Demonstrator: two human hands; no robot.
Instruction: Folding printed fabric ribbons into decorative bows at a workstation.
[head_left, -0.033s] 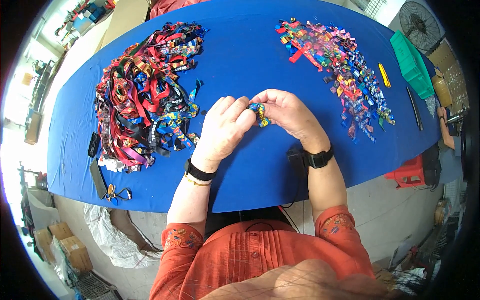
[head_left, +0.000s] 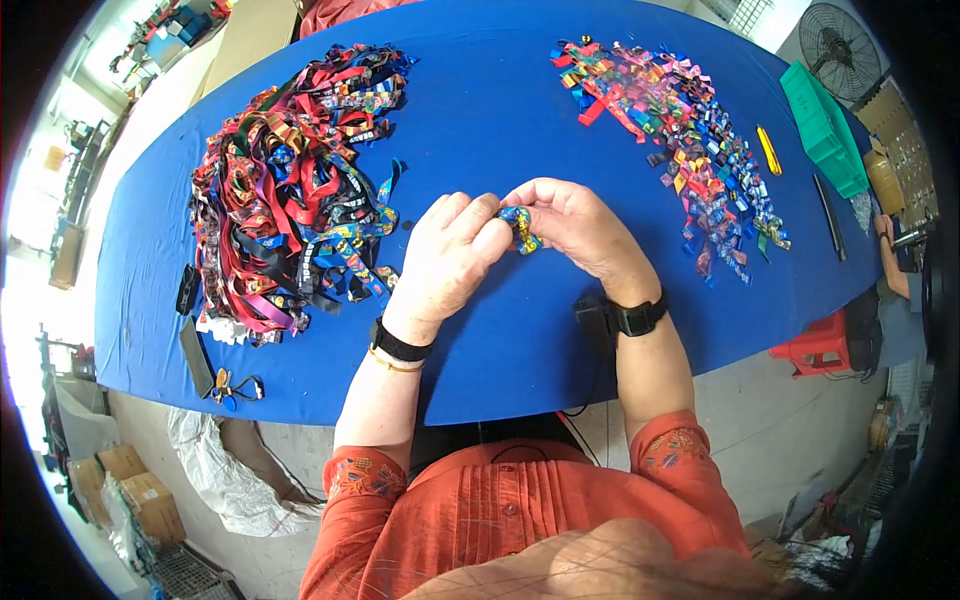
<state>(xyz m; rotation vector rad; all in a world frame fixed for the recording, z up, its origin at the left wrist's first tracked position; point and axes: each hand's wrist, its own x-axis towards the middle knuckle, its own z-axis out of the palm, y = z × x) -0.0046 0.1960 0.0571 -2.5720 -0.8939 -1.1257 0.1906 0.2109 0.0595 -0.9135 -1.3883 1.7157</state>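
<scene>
A short blue, yellow and red printed ribbon [head_left: 524, 232] is pinched between my two hands above the middle of the table. My left hand [head_left: 452, 252] closes its fingers on the ribbon's left side. Thumb and fingers of my right hand [head_left: 585, 232] pinch it from the right; part of the ribbon is hidden in the fingers. To the left lies a large tangled heap of long printed straps [head_left: 290, 190] in red, black, blue and purple. A spread of small folded ribbon pieces [head_left: 690, 150] in many colours lies at the far right.
On the blue-covered table [head_left: 480, 110] a yellow cutter [head_left: 768, 150], a dark rod [head_left: 830, 217] and a green bin [head_left: 824, 130] sit at right. Small metal-and-cord pieces [head_left: 235, 389] lie near left. Another person's arm [head_left: 892, 257] shows at the right edge, near a red stool [head_left: 815, 345].
</scene>
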